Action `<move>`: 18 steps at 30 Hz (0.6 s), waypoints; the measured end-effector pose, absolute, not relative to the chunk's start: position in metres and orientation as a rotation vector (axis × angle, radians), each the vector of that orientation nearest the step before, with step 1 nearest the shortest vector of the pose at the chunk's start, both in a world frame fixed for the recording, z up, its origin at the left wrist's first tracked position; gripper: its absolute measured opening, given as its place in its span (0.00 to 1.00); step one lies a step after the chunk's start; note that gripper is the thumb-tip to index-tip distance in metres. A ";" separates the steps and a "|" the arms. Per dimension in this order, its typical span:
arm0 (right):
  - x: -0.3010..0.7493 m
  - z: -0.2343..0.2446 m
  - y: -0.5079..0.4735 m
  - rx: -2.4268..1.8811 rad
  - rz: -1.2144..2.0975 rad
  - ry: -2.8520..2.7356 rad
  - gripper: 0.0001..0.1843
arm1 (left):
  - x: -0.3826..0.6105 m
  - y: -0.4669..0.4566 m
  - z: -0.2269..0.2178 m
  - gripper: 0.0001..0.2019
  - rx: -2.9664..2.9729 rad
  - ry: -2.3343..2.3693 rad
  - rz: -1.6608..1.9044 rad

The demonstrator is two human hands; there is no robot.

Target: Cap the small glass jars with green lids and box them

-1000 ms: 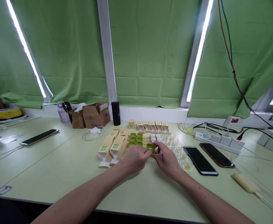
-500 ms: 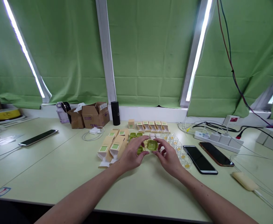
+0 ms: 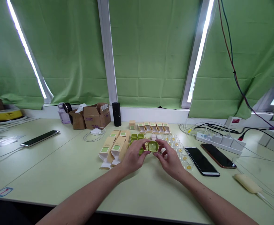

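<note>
Fingers (image 3: 161, 142) close on a small green container over the tabletop (image 3: 155, 195)

From where I stand, the green container (image 3: 153, 146) sits between the two hands at the near middle of the spread, its hollow side showing. The right hand (image 3: 171, 160) has it pinched at its right side, forefinger toward the far corner and thumb toward the near one. The left hand (image 3: 135, 155) curves around the left side, fingertips right by the edge; whether they touch it or merely hover there, I cannot tell.

It looks like thin, moulded plastic, so I would expect it to be light and fairly stiff, perhaps a little slick on its smooth walls. Opposite outer sides or corners seem the best place to take hold, with light pressure, since a hard squeeze might bow the walls or make it slip.

More green pieces (image 3: 134, 136) stand just beyond the left hand, partly hidden by it. Left of them lie tan cartons (image 3: 117, 148) with green labels. Pale blocks (image 3: 153, 136) show beyond the container, and clear cups (image 3: 185, 158) with yellow centres run along the right hand's far and right side. Farther off is a row of smaller tan cartons (image 3: 153, 127); to the right, a dark phone (image 3: 201, 161) lies flat.
</note>
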State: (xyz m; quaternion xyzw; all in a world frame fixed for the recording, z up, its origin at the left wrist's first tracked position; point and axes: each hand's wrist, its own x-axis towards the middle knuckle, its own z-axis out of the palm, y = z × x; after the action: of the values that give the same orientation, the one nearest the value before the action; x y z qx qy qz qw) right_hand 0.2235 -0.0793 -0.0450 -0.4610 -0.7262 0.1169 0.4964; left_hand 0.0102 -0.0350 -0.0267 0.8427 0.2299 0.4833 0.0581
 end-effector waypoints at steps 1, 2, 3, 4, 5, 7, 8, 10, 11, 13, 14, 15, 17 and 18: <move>0.224 -0.046 -0.079 -1.110 0.270 -1.762 0.24 | 0.010 -0.035 -0.027 0.20 2.548 0.695 1.470; 0.224 -0.047 -0.078 -1.107 0.258 -1.764 0.24 | 0.010 -0.034 -0.028 0.20 2.543 0.695 1.473; 0.224 -0.047 -0.078 -1.105 0.251 -1.765 0.24 | 0.010 -0.034 -0.028 0.20 2.536 0.697 1.474; 0.224 -0.048 -0.078 -1.103 0.246 -1.767 0.25 | 0.010 -0.034 -0.028 0.20 2.526 0.700 1.475; 0.224 -0.048 -0.078 -1.102 0.241 -1.768 0.26 | 0.011 -0.034 -0.028 0.20 2.510 0.707 1.477; 0.224 -0.048 -0.078 -1.094 0.212 -1.774 0.28 | 0.011 -0.035 -0.026 0.19 2.461 0.724 1.474; 0.224 -0.048 -0.078 -1.088 0.184 -1.778 0.28 | 0.012 -0.036 -0.025 0.19 2.428 0.734 1.468; 0.224 -0.049 -0.079 -1.076 0.110 -1.779 0.27 | 0.013 -0.038 -0.021 0.17 2.355 0.758 1.447; 0.224 -0.048 -0.079 -1.070 0.074 -1.779 0.27 | 0.013 -0.038 -0.020 0.17 2.319 0.772 1.433; 0.225 -0.047 -0.080 -1.044 0.015 -1.779 0.26 | 0.015 -0.038 -0.019 0.16 2.248 0.802 1.392; 0.225 -0.046 -0.080 -1.020 -0.012 -1.781 0.26 | 0.015 -0.038 -0.018 0.16 2.208 0.815 1.367; 0.225 -0.045 -0.081 -0.992 -0.037 -1.787 0.26 | 0.016 -0.037 -0.019 0.15 2.160 0.823 1.342; 0.225 -0.042 -0.081 -0.936 -0.082 -1.806 0.26 | 0.018 -0.035 -0.020 0.16 2.044 0.815 1.290; 0.225 -0.041 -0.082 -0.919 -0.096 -1.819 0.26 | 0.019 -0.034 -0.020 0.17 1.980 0.800 1.267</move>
State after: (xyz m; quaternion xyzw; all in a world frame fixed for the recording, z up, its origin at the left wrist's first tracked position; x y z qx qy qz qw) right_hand 0.2245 -0.0816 -0.0409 -0.3837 -0.7599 -0.0402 0.5232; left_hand 0.0195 -0.0336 -0.0199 0.7545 0.3050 0.4828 0.3235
